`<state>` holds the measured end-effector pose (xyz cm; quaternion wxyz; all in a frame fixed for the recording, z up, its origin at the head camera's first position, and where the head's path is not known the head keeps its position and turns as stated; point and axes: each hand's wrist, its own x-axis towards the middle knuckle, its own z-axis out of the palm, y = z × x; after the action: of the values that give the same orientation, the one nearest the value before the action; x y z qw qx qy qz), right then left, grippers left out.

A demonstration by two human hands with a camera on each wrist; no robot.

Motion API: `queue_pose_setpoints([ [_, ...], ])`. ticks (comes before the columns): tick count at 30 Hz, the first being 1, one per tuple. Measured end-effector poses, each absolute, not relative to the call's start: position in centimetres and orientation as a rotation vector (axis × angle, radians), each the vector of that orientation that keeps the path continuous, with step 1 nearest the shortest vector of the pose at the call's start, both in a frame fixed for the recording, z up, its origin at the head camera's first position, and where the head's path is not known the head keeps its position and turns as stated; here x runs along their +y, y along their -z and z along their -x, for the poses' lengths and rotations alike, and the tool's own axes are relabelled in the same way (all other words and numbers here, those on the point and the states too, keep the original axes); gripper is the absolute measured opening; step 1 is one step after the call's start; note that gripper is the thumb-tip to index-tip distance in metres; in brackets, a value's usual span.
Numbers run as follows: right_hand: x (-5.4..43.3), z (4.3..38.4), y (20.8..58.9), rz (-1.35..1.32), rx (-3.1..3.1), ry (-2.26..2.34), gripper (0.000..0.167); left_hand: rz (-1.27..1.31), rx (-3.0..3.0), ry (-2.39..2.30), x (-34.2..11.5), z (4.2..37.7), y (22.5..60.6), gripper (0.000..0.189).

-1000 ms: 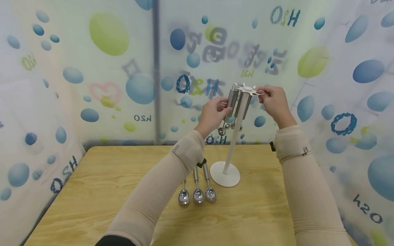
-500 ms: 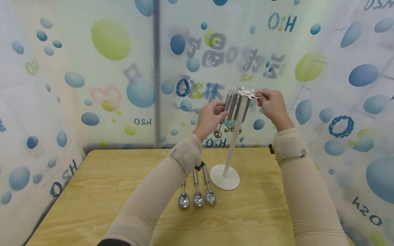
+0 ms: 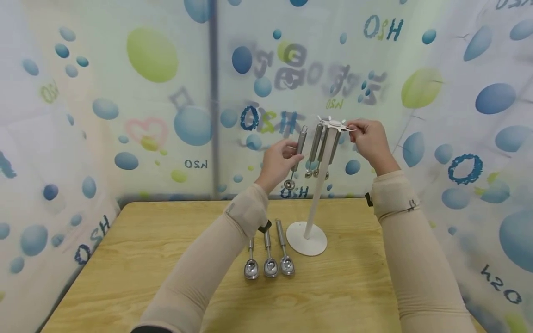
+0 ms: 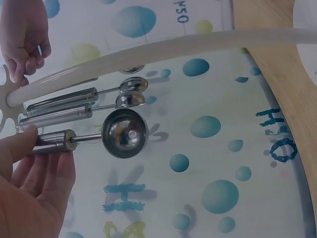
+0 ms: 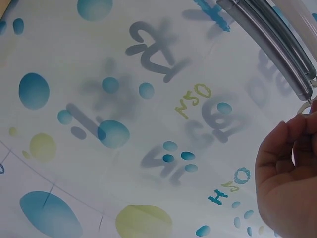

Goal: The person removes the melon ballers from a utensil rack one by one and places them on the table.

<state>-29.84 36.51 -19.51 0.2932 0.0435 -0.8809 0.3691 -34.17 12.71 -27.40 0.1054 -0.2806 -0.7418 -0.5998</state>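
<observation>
My left hand (image 3: 276, 163) grips a steel scoop (image 3: 301, 140) by its handle, with the round bowl pointing down. That scoop is apart from the white hanging rack (image 3: 319, 192), just left of it. In the left wrist view its hollow bowl (image 4: 125, 133) faces the camera, and my thumb and fingers are around the handle. My right hand (image 3: 370, 142) pinches one arm of the rack's star-shaped top (image 3: 333, 124). Several smaller steel scoops (image 3: 315, 145) hang from that top. Two of their handles (image 5: 277, 49) appear in the right wrist view, close to my right fingers.
Three larger steel scoops (image 3: 270, 267) lie side by side on the wooden table (image 3: 341, 291), left of the rack's round base (image 3: 306, 238); my left forearm partly covers them. A patterned curtain (image 3: 158, 115) surrounds the table at the back and sides.
The scoop in my left hand has come away from the rack's top and moved left and slightly down. My right hand stays on the rack's arm.
</observation>
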Motion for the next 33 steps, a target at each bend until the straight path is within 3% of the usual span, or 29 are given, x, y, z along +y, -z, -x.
queue_pose_setpoints([
  [33, 36.7, 29.7, 19.7, -0.137, -2.339, -1.016, 0.028, 0.619, -2.392, 1.651, 4.2, 34.3, 33.5, 0.035],
])
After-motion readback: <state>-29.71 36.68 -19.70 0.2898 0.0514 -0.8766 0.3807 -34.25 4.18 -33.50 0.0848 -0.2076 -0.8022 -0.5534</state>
